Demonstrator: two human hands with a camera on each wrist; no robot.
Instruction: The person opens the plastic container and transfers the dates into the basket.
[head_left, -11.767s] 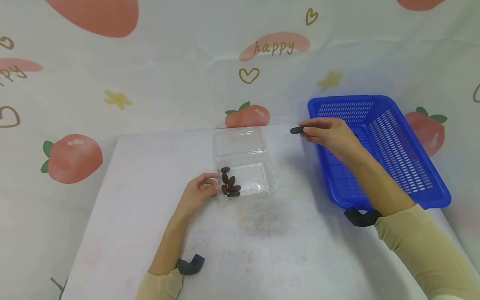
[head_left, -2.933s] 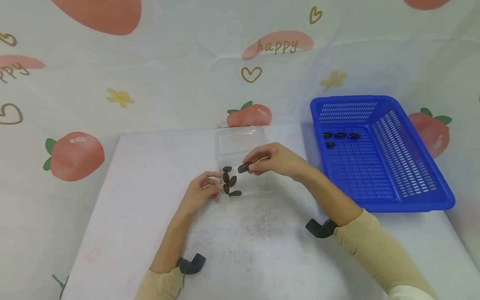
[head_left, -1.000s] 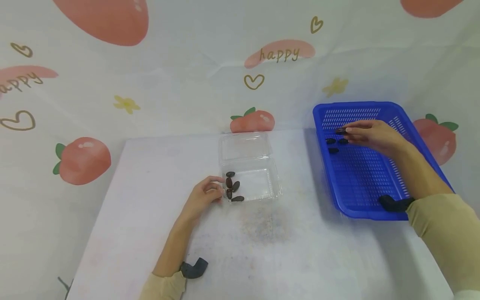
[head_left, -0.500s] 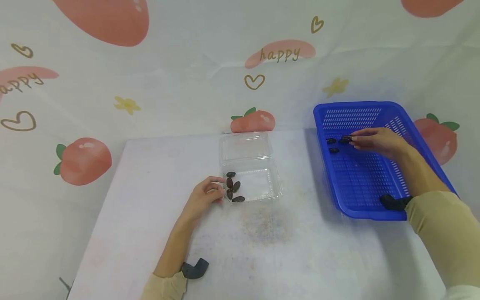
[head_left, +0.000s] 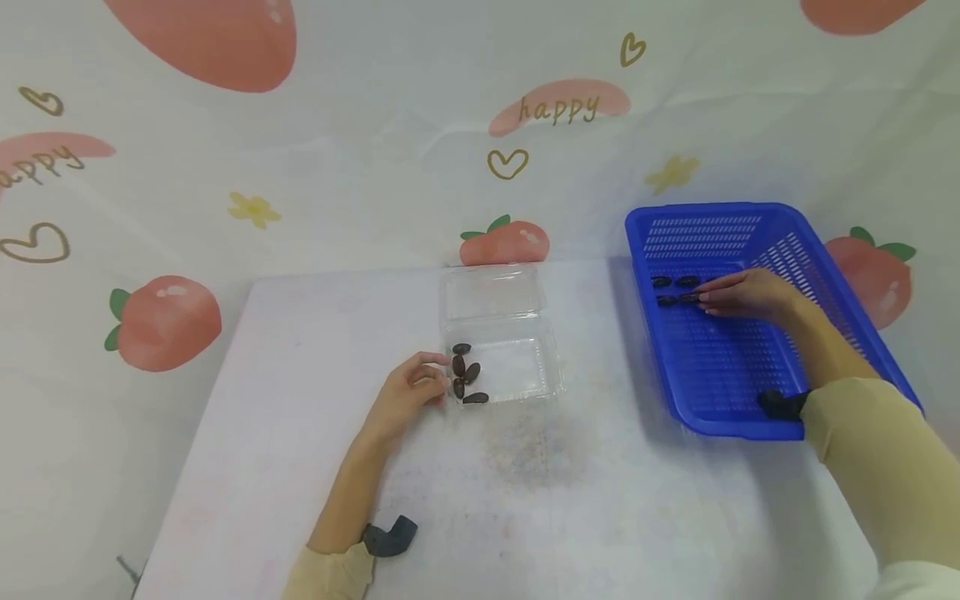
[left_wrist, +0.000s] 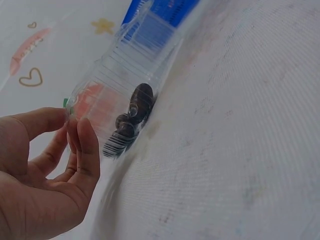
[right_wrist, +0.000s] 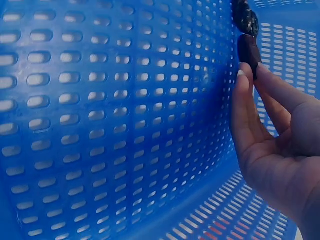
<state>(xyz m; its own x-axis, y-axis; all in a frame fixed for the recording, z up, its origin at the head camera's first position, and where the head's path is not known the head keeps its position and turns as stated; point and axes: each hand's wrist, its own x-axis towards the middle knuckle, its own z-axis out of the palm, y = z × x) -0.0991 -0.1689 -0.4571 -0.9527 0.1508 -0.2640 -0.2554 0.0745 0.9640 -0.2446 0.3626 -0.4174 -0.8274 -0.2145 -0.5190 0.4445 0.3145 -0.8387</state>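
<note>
Pinching with my right hand (head_left: 750, 293): fingers grasping the end of one dark oval piece (right_wrist: 248, 52), low inside the blue basket (head_left: 712, 375).
Blue basket: at the far right corner of the worktop (head_left: 292, 400); three other dark pieces (head_left: 687, 282) show by its left wall.
Left hand (head_left: 405, 392): fingers pinching the left rim of the clear box (head_left: 517, 371).
Clear box: near the middle of the far edge, lid (head_left: 491, 293) folded back; five loose pieces (head_left: 472, 372) lie towards its left side.
</note>
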